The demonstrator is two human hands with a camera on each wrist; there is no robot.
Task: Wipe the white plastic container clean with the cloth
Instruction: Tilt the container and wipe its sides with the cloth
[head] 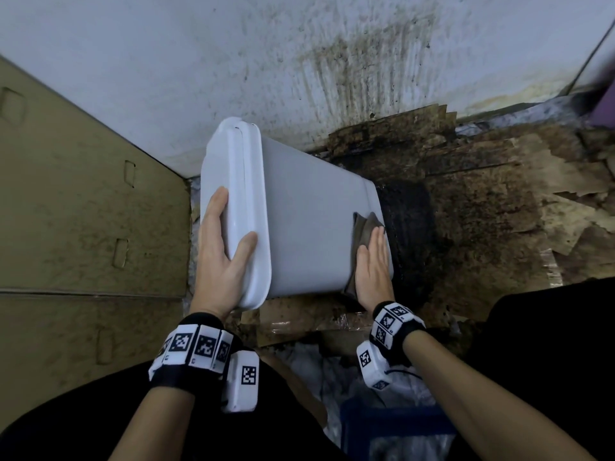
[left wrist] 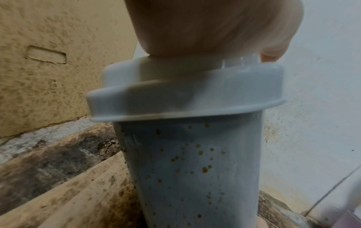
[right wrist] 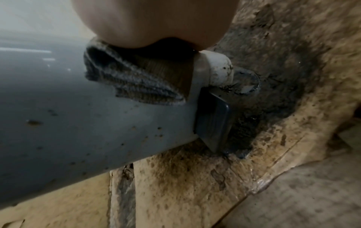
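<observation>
The white plastic container (head: 299, 221) lies tilted, lid end at the left and base down on the dirty floor at the right. My left hand (head: 234, 216) grips the lid rim, thumb on its side and fingers over the top. A grey cloth (head: 364, 229) lies on the container's side near the base, and my right hand (head: 371, 244) presses flat on it with straight fingers. In the left wrist view the container (left wrist: 185, 169) shows brown specks below the lid. The right wrist view has the cloth (right wrist: 132, 81) bunched under my palm, and the container (right wrist: 78, 123) is speckled there.
A tall cardboard box (head: 83, 211) stands close on the left. The white wall (head: 332, 61) behind is streaked with dark stains. Wet, blackened cardboard (head: 482, 211) covers the floor to the right. A blue crate (head: 392, 427) sits between my knees. A dark pedal (right wrist: 213, 120) juts from the container's base.
</observation>
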